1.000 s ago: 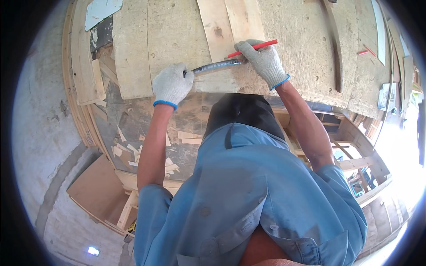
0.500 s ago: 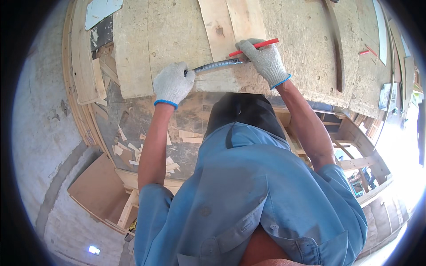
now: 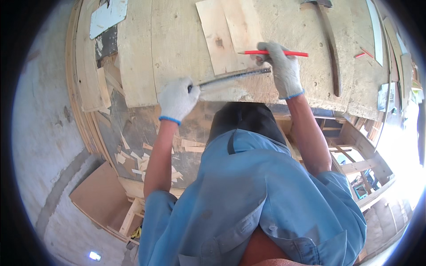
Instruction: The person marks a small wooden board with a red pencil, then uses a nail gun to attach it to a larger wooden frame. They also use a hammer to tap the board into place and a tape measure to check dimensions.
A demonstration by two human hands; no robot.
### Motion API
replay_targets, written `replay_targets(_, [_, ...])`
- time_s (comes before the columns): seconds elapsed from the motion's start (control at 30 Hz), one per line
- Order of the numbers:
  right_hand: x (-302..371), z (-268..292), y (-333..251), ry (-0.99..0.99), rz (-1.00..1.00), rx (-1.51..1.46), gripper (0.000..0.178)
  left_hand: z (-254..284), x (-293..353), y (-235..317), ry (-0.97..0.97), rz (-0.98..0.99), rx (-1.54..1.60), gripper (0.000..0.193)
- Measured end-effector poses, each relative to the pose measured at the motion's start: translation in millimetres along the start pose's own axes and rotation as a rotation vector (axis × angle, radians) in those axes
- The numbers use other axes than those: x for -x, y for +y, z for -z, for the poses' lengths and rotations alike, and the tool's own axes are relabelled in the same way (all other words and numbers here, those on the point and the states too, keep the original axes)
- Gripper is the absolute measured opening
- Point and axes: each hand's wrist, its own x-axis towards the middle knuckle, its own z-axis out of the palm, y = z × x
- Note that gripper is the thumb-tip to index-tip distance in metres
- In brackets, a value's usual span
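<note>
My left hand (image 3: 179, 99), in a white knit glove with a blue cuff, is closed around a tape measure whose case is mostly hidden in the fist. Its blade (image 3: 235, 76) stretches out to the right over the near part of the wooden workbench (image 3: 177, 44), its tip close to my other hand. Gloved the same way, my right hand (image 3: 284, 66) grips a red pencil (image 3: 295, 53), its point toward the left. Whether the right fingers touch the blade tip is unclear. Just beyond the blade lie two pale thin boards (image 3: 228, 33), side by side.
A hammer (image 3: 332, 53) lies right of my right hand, with small red pieces (image 3: 364, 53) farther right. A white sheet (image 3: 108, 18) is at the far left. Wood scraps (image 3: 137, 162) litter the floor below the bench. A wooden frame (image 3: 359, 166) stands at lower right.
My right hand has shifted right, and the pencil with it. The blade, curved and lower-left of that hand before, is now straighter with its tip showing. My left hand has moved slightly nearer to me.
</note>
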Motion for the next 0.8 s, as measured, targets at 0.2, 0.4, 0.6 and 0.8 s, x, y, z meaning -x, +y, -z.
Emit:
replay_targets(0.2, [11,75,-12,0.218,0.017,0.179,0.043,-19,28,26,0.014,-0.086,0.114,0.027])
replay_targets(0.4, [23,77,0,0.188,-0.142,0.408,0.039,-30,25,44,0.019,-0.035,0.214,0.025])
replay_targets(0.6, [12,48,33,0.045,0.123,1.108,0.034,-49,-12,37,0.098,0.010,0.473,0.037])
replay_targets(0.8, [2,16,16,0.201,-0.133,0.865,0.040,-52,-35,64,-0.153,0.268,1.113,0.023])
